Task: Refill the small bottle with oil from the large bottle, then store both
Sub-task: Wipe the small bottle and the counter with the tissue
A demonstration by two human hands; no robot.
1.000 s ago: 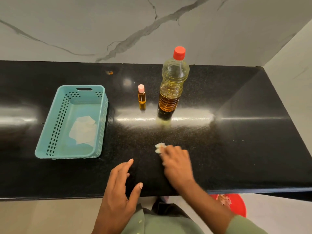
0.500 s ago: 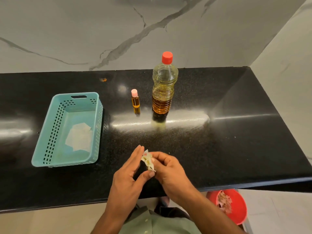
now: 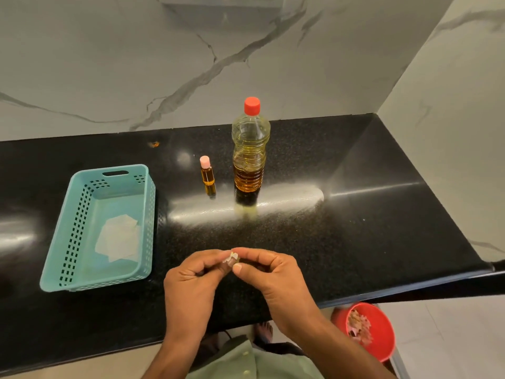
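Both hands pinch one small crumpled scrap of paper [image 3: 231,259] near the front of the black counter [image 3: 355,242] — the left hand [image 3: 191,280] and the right hand [image 3: 276,277] curl their fingertips round it. The small bottle [image 3: 207,172] and the large bottle [image 3: 250,149] stand capped, just beside each other, well apart from the teal basket [image 3: 68,242]. If the fingers are oily, a bottle could slip — and the tall one may tip over.

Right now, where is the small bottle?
In the head view the small bottle stands upright mid-counter, just left of the large bottle and right of the teal basket, untouched by either hand.
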